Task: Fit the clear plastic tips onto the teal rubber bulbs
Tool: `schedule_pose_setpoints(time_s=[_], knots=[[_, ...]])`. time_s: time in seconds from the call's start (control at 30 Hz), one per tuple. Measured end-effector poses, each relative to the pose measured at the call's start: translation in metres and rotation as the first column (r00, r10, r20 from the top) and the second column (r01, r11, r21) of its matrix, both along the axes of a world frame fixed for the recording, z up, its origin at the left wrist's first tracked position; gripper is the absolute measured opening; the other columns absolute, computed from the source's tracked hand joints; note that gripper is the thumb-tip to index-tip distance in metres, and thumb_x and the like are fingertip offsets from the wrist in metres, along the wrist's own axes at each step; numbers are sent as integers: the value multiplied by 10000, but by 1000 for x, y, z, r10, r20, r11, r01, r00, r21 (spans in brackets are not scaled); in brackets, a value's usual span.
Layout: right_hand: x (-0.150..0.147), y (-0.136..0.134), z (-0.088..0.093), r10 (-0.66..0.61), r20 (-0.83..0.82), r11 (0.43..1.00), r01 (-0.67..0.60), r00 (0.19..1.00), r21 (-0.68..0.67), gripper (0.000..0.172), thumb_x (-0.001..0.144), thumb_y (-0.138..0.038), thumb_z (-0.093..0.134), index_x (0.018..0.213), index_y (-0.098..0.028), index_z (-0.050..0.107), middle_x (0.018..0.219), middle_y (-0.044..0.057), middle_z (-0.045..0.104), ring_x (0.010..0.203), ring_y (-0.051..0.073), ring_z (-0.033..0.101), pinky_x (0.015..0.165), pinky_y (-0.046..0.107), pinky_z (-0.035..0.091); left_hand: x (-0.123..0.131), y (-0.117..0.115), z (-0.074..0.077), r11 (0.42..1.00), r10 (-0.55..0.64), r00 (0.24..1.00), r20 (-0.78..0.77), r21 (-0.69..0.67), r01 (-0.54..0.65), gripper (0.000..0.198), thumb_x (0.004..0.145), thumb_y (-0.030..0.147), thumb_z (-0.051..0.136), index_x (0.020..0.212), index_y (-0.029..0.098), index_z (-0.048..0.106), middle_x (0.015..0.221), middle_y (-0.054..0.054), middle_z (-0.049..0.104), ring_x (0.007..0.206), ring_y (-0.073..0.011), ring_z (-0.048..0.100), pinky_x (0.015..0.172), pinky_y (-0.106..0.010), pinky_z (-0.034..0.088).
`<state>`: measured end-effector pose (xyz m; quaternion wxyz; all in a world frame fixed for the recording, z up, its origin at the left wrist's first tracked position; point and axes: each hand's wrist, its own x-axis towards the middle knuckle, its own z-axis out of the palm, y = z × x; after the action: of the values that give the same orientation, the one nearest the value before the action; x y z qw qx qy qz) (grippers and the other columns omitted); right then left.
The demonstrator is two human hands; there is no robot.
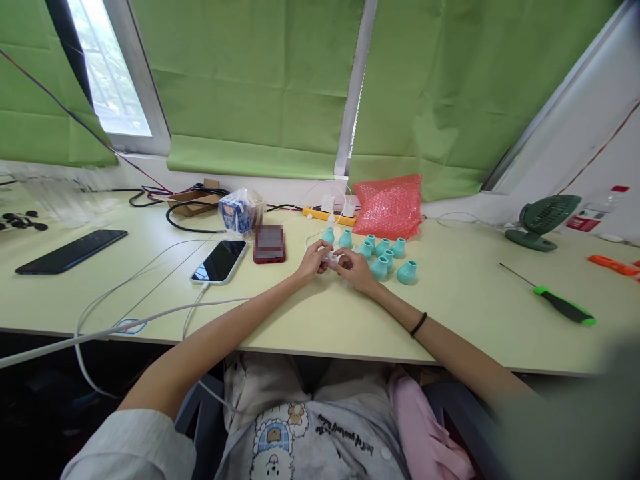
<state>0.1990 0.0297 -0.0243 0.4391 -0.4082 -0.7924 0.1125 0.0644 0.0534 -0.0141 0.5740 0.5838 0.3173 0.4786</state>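
Observation:
My left hand (314, 259) and my right hand (354, 268) meet over the middle of the table, fingertips closed. Between them is a small whitish, see-through piece (331, 257), partly covered by the fingers, so its exact kind does not show. Several turquoise bulb-shaped pieces with open necks stand just beyond and to the right of my right hand; the rightmost bulb piece (407, 272) is apart from the cluster. Straight behind my hands, another turquoise bulb piece (328, 235) has a whitish part on its top.
Left of my hands lie a charging phone (219, 262), a red-cased device (269, 244) and a dark phone (73, 252). Behind are a yellow power strip (327, 216) and a red bubble-wrap bag (389, 207). A screwdriver (553, 299) and a green fan (543, 223) are at right.

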Motion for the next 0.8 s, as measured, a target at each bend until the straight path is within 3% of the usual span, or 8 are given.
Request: schedule_pose_setpoints(time_s=[0.1, 0.2, 0.53, 0.8], knots=[[-1, -2, 0, -25, -22, 999, 26, 999, 42, 348, 720, -370, 520, 1008, -182, 471, 633, -10, 534, 512, 93, 466, 494, 211, 400, 0, 0, -1, 1000, 0, 1000, -21, -4, 0, 107, 753, 281, 424, 721, 180, 413, 381, 96, 298, 274, -29, 248, 313, -124, 130], [-2, -3, 1, -16, -11, 998, 17, 1000, 65, 313, 717, -345, 524, 989, -191, 512, 738, 25, 560, 589, 106, 503, 531, 220, 438, 1, -1, -2, 999, 27, 999, -37, 23, -26, 154, 805, 311, 347, 734, 183, 396, 399, 95, 294, 273, -30, 223, 311, -133, 129], [-3, -4, -1, 33, 78, 996, -39, 996, 79, 239, 732, -290, 507, 947, -189, 532, 663, 7, 564, 587, 111, 522, 551, 226, 453, 1, 4, -8, 983, 143, 984, -105, 135, -128, 127, 816, 188, 302, 737, 180, 401, 478, 79, 342, 332, -43, 277, 364, -151, 248], [-6, -5, -2, 10, 108, 996, -19, 994, 84, 269, 730, -286, 509, 981, -190, 493, 679, 10, 566, 560, 110, 514, 530, 228, 438, -3, 5, -6, 974, 172, 969, -178, 177, -140, 151, 714, 76, 321, 762, 173, 427, 474, 78, 366, 353, -58, 308, 390, -162, 261]])
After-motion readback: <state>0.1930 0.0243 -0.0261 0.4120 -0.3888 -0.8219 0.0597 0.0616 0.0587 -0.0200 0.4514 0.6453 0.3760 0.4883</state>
